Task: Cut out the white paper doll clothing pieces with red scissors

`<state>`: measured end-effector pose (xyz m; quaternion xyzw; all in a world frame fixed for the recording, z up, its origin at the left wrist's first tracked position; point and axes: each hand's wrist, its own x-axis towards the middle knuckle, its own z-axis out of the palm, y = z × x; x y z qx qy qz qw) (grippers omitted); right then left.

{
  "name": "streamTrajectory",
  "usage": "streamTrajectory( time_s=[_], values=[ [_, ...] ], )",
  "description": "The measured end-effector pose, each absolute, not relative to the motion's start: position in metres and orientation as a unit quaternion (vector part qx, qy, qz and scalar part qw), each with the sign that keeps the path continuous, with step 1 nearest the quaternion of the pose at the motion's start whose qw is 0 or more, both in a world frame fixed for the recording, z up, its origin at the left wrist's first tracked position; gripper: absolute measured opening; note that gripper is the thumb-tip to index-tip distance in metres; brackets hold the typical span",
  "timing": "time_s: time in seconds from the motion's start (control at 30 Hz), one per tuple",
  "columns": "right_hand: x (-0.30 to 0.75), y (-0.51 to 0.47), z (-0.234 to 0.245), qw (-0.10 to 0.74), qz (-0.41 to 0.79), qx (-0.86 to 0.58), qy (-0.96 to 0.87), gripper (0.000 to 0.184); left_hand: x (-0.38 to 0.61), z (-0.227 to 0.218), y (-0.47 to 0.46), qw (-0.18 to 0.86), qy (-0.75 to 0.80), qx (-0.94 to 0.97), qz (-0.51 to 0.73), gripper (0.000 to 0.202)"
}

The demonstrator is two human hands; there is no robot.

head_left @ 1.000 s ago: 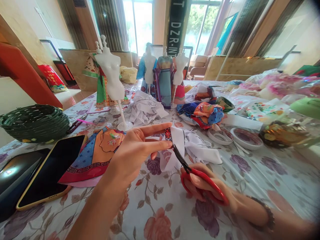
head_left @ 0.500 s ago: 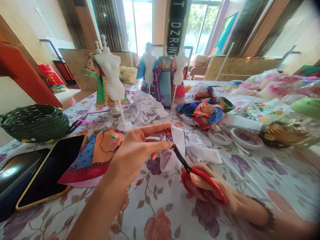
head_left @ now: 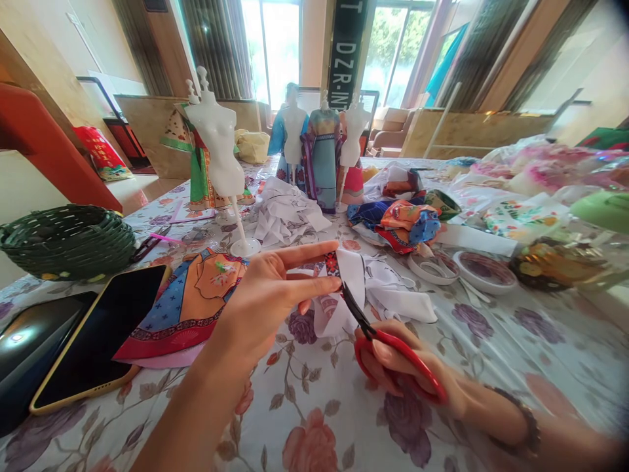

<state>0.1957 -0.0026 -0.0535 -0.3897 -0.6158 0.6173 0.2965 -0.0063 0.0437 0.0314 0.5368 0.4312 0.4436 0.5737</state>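
My left hand (head_left: pixel 268 288) pinches a piece of white fabric (head_left: pixel 351 272) that has a dark band with a red flower pattern along it. Red-handled scissors (head_left: pixel 410 367) are gripped in my right hand (head_left: pixel 393 357), their black blades pointing up and left. The blade tips meet the fabric's edge just below my left fingertips. White scraps with black outlines (head_left: pixel 400 292) lie on the table behind the scissors. Left of my left wrist rests a flat printed cloth piece (head_left: pixel 171 311) in blue, orange and red.
On the flowered tablecloth (head_left: pixel 295 393) stand a bare white mannequin (head_left: pixel 216 141) and several dressed ones at the back. Phone (head_left: pixel 105 334) and green basket (head_left: pixel 66 239) are at the left. Tape rolls (head_left: pixel 484 272) and crumpled printed cloth (head_left: pixel 400 223) lie to the right.
Almost nothing differs. My right hand and the scissors have shifted very slightly left, while my left hand keeps the fabric in place.
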Motion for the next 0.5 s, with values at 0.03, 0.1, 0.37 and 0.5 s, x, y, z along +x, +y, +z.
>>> streamTrajectory(
  time_s=[0.03, 0.1, 0.37, 0.5],
  values=[
    [0.1959, -0.0028, -0.0534, 0.296, 0.62, -0.389, -0.613, 0.055, -0.0061, 0.0315, 0.0437, 0.574, 0.431, 0.535, 0.445, 0.036],
    [0.1957, -0.003, -0.0519, 0.292, 0.623, -0.389, -0.613, 0.055, -0.0054, 0.0321, 0.0439, 0.573, 0.432, 0.532, 0.449, 0.036],
    [0.1923, -0.0009, -0.0459, 0.28, 0.613, -0.414, -0.612, 0.06, -0.0037, 0.0334, 0.0439, 0.569, 0.445, 0.525, 0.451, 0.037],
    [0.1906, -0.0018, -0.0462, 0.284, 0.628, -0.42, -0.59, 0.06, -0.0045, 0.0324, 0.043, 0.567, 0.445, 0.527, 0.451, 0.037]
  ],
)
